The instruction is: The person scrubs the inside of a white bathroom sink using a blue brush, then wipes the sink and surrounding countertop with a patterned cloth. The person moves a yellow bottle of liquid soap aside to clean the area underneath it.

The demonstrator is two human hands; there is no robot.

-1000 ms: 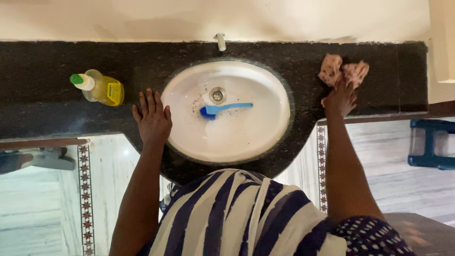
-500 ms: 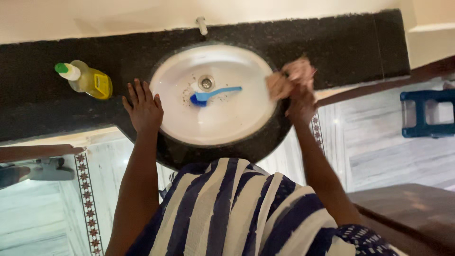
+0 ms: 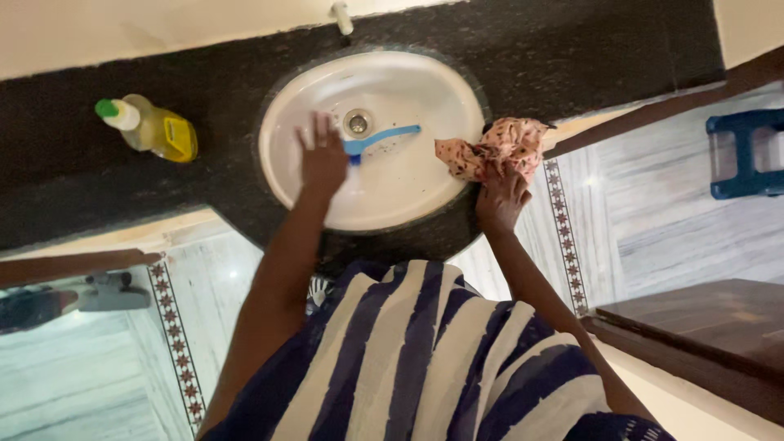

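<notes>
Head view, looking down over a blue-and-white striped garment [image 3: 408,359]: a person leans at a dark stone tabletop [image 3: 204,106] with a white oval sink [image 3: 400,196] set into it. Nearest the body, the right hand [image 3: 500,200] rests at the sink's near-right rim, fingers curled down onto a pink patterned cloth [image 3: 494,147] that lies bunched, half over the rim and half on the stone. A second ago that cloth sat well out to the right on the tabletop; it has since been dragged in to the basin's edge.

The left hand [image 3: 322,159] has also shifted. It lay flat and spread on the stone left of the sink; now it reaches inside the basin, fingers loosely spread and pointing toward the drain [image 3: 357,122]. Its fingertips sit just beside the bristle head of a blue brush [image 3: 384,137], whose handle stretches right across the bowl. Whether the hand is touching the brush head or only hovering at it cannot be told. Dark specks dot the white bowl around the brush.

Farther back, a yellow bottle with a green cap [image 3: 151,126] lies on its side on the tabletop, well apart from both hands. A tap [image 3: 341,16] stands at the far edge against the pale wall. Both hands have drawn in on the basin, which suggests the work is moving there.
</notes>
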